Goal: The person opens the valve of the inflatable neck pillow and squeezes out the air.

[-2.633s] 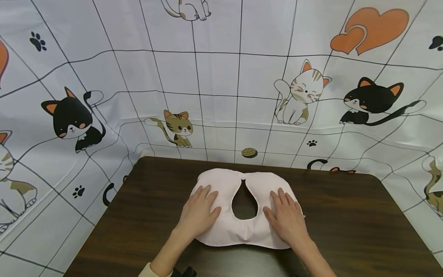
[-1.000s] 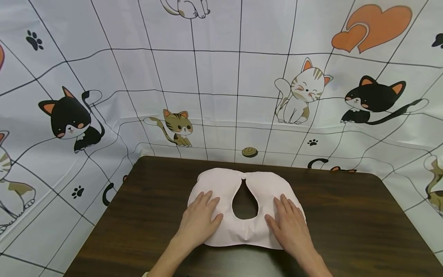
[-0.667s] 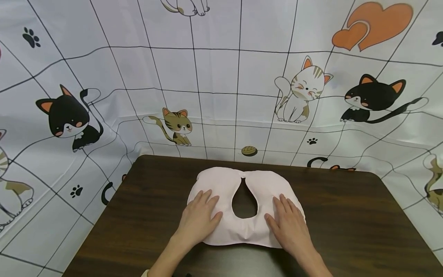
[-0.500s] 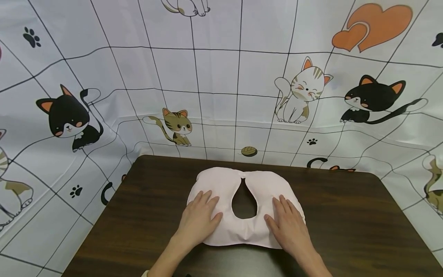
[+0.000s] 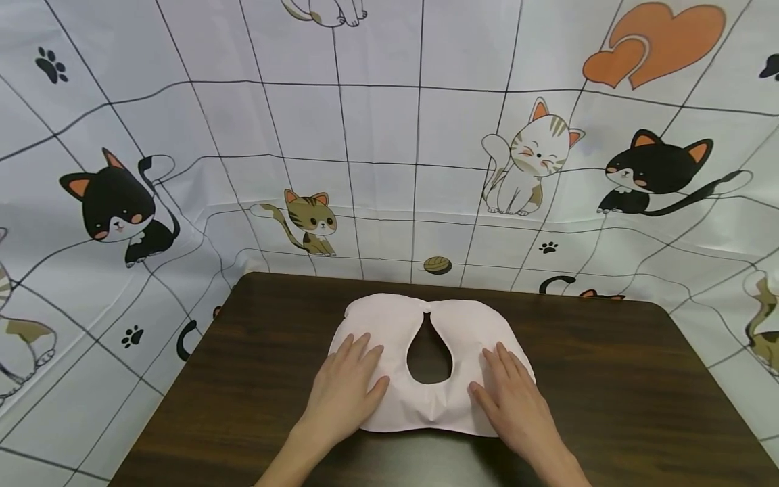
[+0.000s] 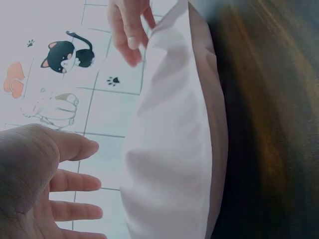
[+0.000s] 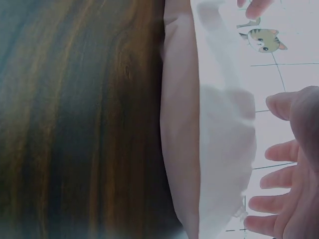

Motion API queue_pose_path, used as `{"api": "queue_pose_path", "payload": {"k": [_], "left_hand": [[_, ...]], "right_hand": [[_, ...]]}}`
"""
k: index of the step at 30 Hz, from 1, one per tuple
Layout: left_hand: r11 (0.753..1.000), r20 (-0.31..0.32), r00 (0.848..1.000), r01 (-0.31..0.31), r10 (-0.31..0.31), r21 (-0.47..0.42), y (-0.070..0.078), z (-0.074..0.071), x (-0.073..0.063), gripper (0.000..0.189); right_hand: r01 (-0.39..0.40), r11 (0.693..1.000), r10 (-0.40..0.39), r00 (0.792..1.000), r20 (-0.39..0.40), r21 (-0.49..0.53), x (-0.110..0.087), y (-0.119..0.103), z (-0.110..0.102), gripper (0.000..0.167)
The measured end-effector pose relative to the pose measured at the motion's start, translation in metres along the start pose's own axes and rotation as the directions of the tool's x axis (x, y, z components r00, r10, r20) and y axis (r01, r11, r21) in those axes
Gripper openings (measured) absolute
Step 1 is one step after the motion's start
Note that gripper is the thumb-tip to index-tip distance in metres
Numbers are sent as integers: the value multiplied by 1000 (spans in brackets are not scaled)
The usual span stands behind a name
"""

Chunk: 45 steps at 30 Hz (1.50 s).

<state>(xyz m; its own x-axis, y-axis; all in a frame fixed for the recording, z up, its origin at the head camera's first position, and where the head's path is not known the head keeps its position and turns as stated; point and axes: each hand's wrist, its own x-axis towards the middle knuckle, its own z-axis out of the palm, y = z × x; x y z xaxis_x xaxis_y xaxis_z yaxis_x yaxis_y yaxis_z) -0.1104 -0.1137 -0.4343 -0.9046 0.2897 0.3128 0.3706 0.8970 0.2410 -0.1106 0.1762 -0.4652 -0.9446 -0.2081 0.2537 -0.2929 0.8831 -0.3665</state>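
A pale pink U-shaped neck pillow (image 5: 433,409) lies flat on the dark wooden table, its two ends meeting at the far side around a teardrop hole. Over its left half is my left hand (image 5: 345,391), fingers extended and spread. My right hand (image 5: 517,402) is over the right half in the same way. Both wrist views show a gap between the fingertips and the pillow's puffed side (image 6: 164,149), so the hands hover just above it. A small clear piece (image 7: 239,211) sticks out from the pillow's edge in the right wrist view.
The brown table (image 5: 621,385) extends to both sides of the pillow. Behind and to the left hangs a white grid-lined curtain (image 5: 377,128) printed with cats, hearts and paw marks, close to the table's back edge.
Earlier both hands lay farther forward over the pillow, then drew back slightly towards me. Since half a second ago they have shifted slightly apart. The pillow stays in place.
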Motion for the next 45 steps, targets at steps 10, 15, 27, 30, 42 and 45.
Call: {"api": "queue_pose_path", "payload": {"k": [10, 15, 27, 30, 42, 45], "left_hand": [[1000, -14, 1000, 2, -2, -7, -4, 9, -10, 39], [1000, -8, 1000, 6, -6, -8, -7, 15, -15, 41], [1000, -4, 1000, 20, -20, -17, -11, 24, -21, 42], [1000, -10, 1000, 18, -19, -16, -11, 25, -22, 42], [1000, -30, 999, 11, -11, -1, -11, 26, -24, 44], [1000, -24, 1000, 18, -18, -7, -9, 23, -25, 44]], "right_hand": [[60, 997, -60, 998, -21, 44, -13, 7, -2, 61], [123, 992, -122, 992, -26, 25, -15, 13, 5, 61], [163, 986, -164, 986, -35, -30, -14, 19, 14, 60], [177, 983, -179, 983, -48, -39, -14, 20, 15, 60], [171, 985, -172, 985, -30, -33, -14, 19, 13, 60], [166, 986, -167, 986, -28, -24, -15, 18, 12, 59]]}}
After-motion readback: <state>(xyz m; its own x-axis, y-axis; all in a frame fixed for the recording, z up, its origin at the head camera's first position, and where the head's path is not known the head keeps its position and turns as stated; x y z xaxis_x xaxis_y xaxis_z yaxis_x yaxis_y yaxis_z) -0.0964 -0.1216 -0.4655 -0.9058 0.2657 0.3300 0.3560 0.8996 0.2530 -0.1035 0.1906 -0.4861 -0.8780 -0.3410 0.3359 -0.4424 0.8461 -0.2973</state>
